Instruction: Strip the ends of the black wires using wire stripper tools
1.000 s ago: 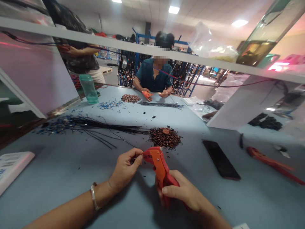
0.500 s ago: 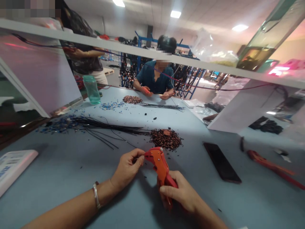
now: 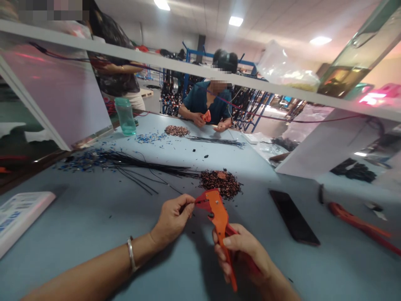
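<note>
My right hand (image 3: 242, 255) grips the handles of an orange wire stripper (image 3: 219, 217), whose jaws point up and left. My left hand (image 3: 172, 217) pinches a short thin black wire (image 3: 191, 202) and holds its end at the stripper's jaws. Just beyond the tool lies a pile of stripped copper-tipped wire pieces (image 3: 221, 182). A bundle of long black wires (image 3: 131, 163) stretches across the blue table (image 3: 94, 209) to the left of that pile.
A black phone (image 3: 294, 217) lies to the right, and another orange tool (image 3: 360, 221) further right. A white box (image 3: 19, 213) sits at the left edge. A green bottle (image 3: 125, 117) stands far left. A person (image 3: 209, 100) works opposite with an orange tool; another stands behind.
The stripper's handles have spread and its jaws have opened, the tool tilting a little. My left hand stays at the jaws with the wire. The view shifted slightly.
</note>
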{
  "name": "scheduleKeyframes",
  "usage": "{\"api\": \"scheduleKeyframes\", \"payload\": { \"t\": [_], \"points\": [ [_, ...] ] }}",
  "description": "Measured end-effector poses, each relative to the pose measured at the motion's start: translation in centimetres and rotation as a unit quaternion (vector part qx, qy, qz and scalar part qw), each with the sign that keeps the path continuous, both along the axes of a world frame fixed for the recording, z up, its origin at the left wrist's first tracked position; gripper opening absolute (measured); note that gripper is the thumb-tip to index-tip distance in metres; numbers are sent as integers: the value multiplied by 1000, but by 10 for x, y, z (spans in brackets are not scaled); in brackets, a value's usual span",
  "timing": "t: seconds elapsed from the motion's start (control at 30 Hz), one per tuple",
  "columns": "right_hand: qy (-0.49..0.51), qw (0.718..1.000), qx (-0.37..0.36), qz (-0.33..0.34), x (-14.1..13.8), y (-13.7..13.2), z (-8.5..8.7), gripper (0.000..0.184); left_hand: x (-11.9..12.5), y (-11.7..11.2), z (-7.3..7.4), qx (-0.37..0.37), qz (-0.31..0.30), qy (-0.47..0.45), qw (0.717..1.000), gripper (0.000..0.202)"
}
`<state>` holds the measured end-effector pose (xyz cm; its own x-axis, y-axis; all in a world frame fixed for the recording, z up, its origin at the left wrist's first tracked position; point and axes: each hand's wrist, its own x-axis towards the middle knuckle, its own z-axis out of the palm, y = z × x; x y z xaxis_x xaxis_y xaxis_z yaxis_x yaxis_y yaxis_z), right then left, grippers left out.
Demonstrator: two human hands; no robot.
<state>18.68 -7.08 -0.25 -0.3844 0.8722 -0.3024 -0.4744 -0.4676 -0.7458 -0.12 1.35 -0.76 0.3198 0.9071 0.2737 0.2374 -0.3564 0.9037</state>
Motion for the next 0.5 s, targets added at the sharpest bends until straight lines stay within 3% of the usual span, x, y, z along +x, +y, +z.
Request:
{"api": "scheduleKeyframes", "payload": {
  "t": [0.27,0.5],
  "points": [
    [40,998,-44,17,20,5,2,26,2,1,-2,22,-15,33,999,21],
    [29,998,-32,38,34,8,2,26,2,-2,-2,67,-28,44,996,22]
  ]
}}
